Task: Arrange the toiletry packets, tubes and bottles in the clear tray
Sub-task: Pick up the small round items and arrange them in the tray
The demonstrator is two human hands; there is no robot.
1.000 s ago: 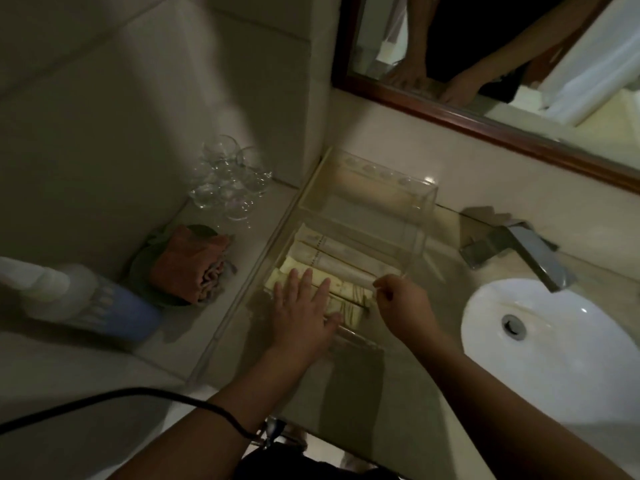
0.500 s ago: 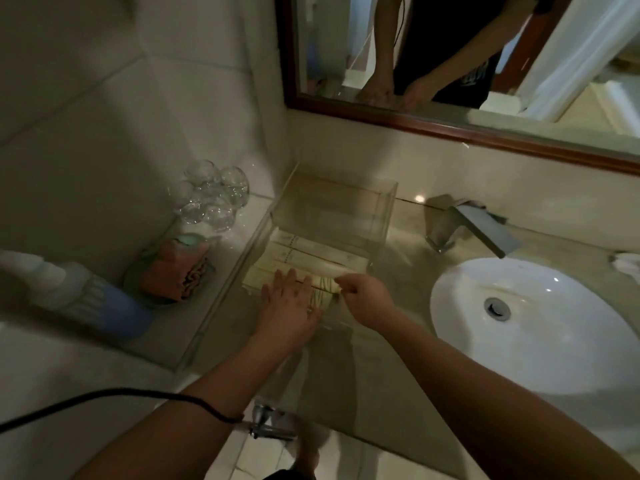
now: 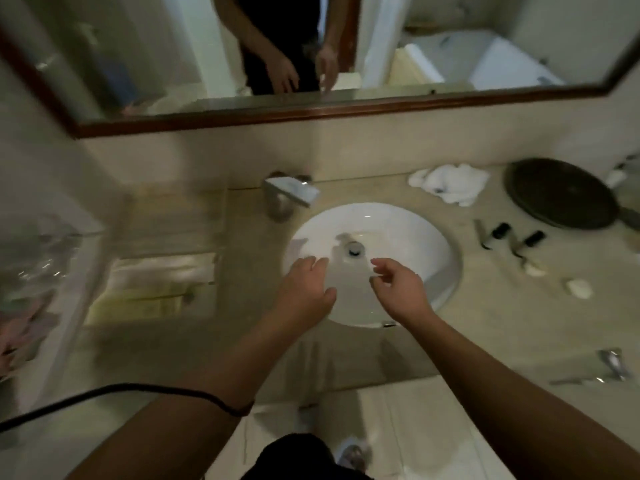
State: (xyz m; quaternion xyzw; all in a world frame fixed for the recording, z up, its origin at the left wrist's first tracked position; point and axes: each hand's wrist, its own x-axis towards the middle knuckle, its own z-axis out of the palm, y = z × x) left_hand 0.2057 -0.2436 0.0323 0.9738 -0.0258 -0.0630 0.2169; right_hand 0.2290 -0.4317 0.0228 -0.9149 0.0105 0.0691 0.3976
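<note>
The clear tray (image 3: 173, 220) stands on the counter left of the sink, blurred, with pale yellow packets (image 3: 156, 292) lying in its near part. My left hand (image 3: 304, 289) and my right hand (image 3: 398, 289) hover side by side over the white sink (image 3: 415, 237), both with loosely spread fingers and holding nothing. On the counter right of the sink lie small black-capped bottles (image 3: 500, 230), another small bottle (image 3: 533, 239) and a thin dark tube (image 3: 481, 233). Two small white items (image 3: 578, 288) lie nearer the front edge.
A chrome tap (image 3: 291, 192) stands behind the sink. A crumpled white cloth (image 3: 450, 183) and a round dark tray (image 3: 557, 192) sit at the back right. Glasses (image 3: 38, 254) blur at the far left. A mirror (image 3: 311, 46) hangs above. A shiny wrapper (image 3: 613, 362) lies front right.
Both hands have left the tray and moved right over the sink. The view has swung right, bringing the right side of the counter and its bottles into sight.
</note>
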